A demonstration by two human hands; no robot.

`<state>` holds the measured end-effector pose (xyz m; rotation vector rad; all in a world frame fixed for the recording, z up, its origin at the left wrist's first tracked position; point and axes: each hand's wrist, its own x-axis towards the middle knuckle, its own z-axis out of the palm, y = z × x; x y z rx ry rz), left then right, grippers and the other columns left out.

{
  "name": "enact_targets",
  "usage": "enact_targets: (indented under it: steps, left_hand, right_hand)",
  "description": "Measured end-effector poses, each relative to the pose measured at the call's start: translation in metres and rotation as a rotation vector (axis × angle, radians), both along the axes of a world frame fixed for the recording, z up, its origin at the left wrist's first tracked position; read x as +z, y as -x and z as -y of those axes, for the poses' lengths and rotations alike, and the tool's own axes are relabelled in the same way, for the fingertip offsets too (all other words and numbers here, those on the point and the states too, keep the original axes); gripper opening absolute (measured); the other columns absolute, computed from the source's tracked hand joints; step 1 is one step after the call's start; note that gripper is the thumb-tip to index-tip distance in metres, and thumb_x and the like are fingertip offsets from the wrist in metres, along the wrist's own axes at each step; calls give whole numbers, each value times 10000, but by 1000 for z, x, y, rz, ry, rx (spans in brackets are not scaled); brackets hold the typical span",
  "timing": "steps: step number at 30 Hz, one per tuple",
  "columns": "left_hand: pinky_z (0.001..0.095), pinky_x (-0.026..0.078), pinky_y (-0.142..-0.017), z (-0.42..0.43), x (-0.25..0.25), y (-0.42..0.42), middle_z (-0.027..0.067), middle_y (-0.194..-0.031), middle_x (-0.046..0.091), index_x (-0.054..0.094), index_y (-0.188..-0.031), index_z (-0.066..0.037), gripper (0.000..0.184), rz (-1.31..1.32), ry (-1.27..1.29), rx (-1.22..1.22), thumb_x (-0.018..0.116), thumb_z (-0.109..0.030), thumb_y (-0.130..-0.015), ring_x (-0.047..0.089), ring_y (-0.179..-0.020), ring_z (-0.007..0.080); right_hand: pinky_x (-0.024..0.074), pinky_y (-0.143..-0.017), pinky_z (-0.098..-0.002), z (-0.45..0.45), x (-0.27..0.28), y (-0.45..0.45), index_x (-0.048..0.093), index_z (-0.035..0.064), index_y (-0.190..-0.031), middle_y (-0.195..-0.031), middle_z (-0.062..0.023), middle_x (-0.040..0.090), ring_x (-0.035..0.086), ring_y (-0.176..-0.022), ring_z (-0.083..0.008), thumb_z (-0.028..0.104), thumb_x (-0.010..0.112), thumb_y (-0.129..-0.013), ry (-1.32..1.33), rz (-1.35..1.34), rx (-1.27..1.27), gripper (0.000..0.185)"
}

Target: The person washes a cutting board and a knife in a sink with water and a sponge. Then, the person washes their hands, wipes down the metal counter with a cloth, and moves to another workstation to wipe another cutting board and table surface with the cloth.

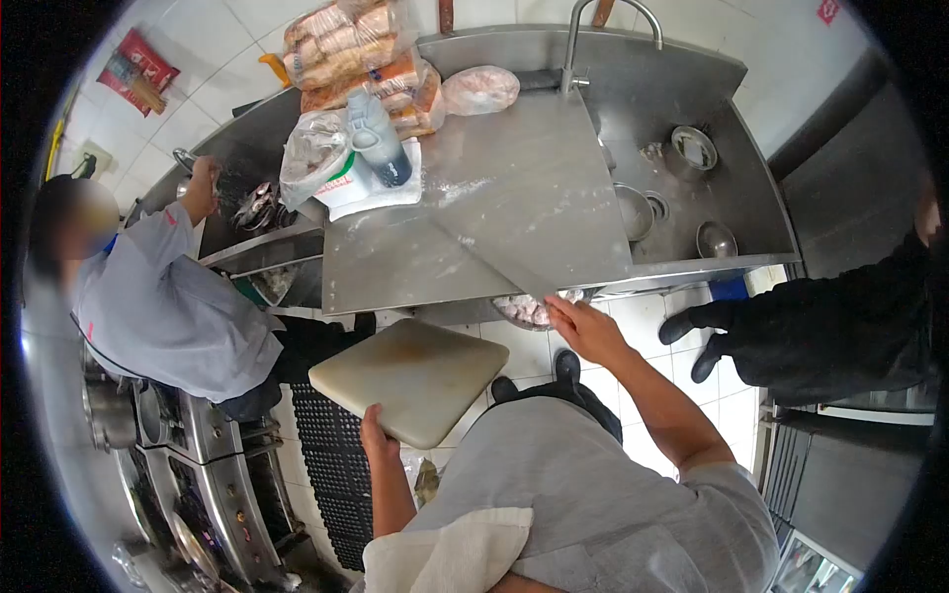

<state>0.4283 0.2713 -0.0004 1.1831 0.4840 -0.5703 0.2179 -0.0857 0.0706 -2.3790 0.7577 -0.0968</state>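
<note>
My left hand (379,435) is closed on the near edge of a thick, off-white cutting board (415,376), which is tilted in front of my body and has a brownish stain. In my right hand (590,334) is the handle of a long knife (492,265). Its blade points away and to the left, over the steel worktop (534,188), which has whitish smears. Below the worktop's front edge, partly covered by my right hand, shows a bowl of pale pink pieces (527,310). I cannot tell whether the blade touches the steel.
Bagged bread loaves (361,54), a grey-blue bottle (378,143) and a white tub with a plastic bag (318,163) stand at the back left. Metal bowls (717,240) lie in the right sink. A co-worker (183,296) is at the left sink; another person (830,316) stands right.
</note>
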Motion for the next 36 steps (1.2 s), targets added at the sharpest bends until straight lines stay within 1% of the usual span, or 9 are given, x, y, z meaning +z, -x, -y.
enact_targets:
  steps: [5,11,15,20,23,28,33,34,36]
  left_hand:
    - [374,439,-810,-5,-3,-7,128,-986,521,465,-1051,36,430,-30,-18,-6,582,-149,-681,528,-909,276]
    - [385,429,-830,-7,3,-5,140,-1015,517,449,-1081,41,467,1,16,-34,580,-152,-676,519,-934,286]
    - [399,426,-842,2,12,-1,152,-1042,507,422,-1117,50,509,-49,-40,-20,572,-157,-677,514,-952,294]
    - [432,438,-831,5,18,1,161,-1057,500,405,-1132,56,524,-43,-6,-59,565,-160,-683,514,-958,308]
    - [431,446,-821,7,16,6,164,-1059,496,408,-1129,55,511,28,1,-49,561,-151,-687,516,-951,308]
    - [416,448,-805,13,14,22,162,-1053,491,417,-1118,51,483,31,39,11,558,-139,-698,512,-955,302]
    - [404,432,-808,27,13,53,140,-1066,487,427,-1121,27,472,103,67,47,564,-165,-711,492,-979,291]
    - [411,424,-819,35,22,65,136,-1067,485,416,-1136,16,488,71,35,118,560,-182,-714,481,-994,292]
    - [413,422,-821,44,38,91,136,-1071,482,408,-1144,12,501,122,-11,162,559,-191,-712,475,-1001,295]
  right_hand:
    - [437,-792,-361,95,-43,15,490,90,-1147,-1019,-142,583,562,-926,-294,344,465,-856,-17,279,-382,387]
    - [436,-810,-332,115,-3,63,473,72,-1171,-1078,-157,557,556,-966,-278,364,449,-868,78,222,-607,421]
    - [467,-706,-360,32,-22,64,492,122,-1157,-959,-143,592,589,-810,-307,331,477,-861,47,372,-251,362]
    - [474,-622,-371,-16,15,73,480,197,-1178,-779,-111,559,569,-667,-292,328,485,-855,19,31,-48,349]
    - [465,-699,-371,29,-24,98,466,182,-1194,-879,-132,584,582,-760,-304,357,481,-852,-23,67,-243,384]
    - [436,-796,-328,148,-5,132,446,132,-1211,-1045,-144,573,568,-931,-284,343,503,-844,-48,135,-516,426]
    - [433,-778,-306,234,11,114,428,105,-1212,-981,-102,592,568,-872,-207,262,541,-825,-23,413,-384,433]
    - [451,-675,-272,242,46,100,427,115,-1217,-927,-62,579,552,-726,-155,221,549,-820,-378,220,-522,428]
    - [437,-602,-251,292,32,87,428,120,-1217,-890,-47,564,520,-646,-130,215,552,-818,-332,271,-432,429]
